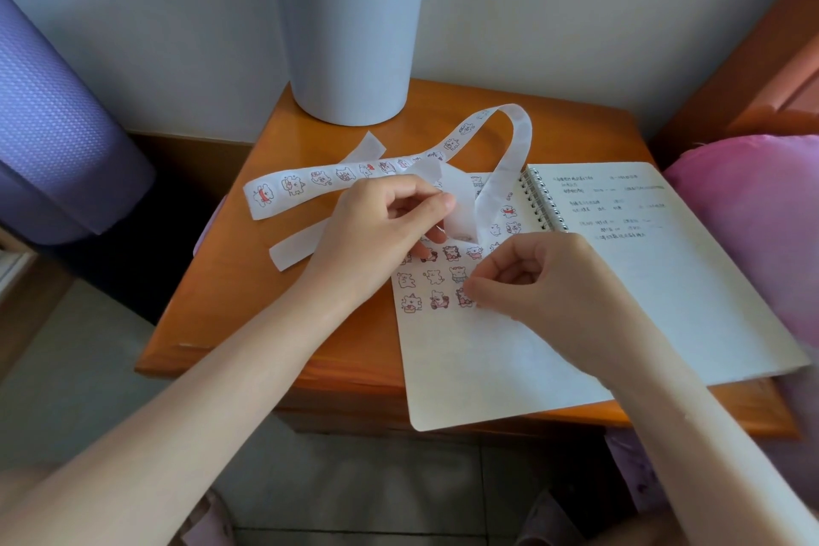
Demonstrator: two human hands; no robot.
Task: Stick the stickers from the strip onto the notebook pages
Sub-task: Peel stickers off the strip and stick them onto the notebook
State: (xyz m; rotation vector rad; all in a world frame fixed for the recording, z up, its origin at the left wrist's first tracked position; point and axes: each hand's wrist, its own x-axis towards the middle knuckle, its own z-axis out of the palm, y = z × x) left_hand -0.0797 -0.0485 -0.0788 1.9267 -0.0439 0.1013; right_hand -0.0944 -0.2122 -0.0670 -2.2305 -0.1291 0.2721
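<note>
Head | I see left hand (381,226) pinching the strip (310,182) over the notebook (487,368) left page | right hand (545,279) curled at bottom sticker row (436,301), hold unclear | strip runs up-left, just beyond right hand; left nearer.

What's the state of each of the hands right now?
Left hand: closed, pinching the sticker strip.
Right hand: fingers curled, tips on the notebook page; whether it holds a sticker cannot be told.
</note>
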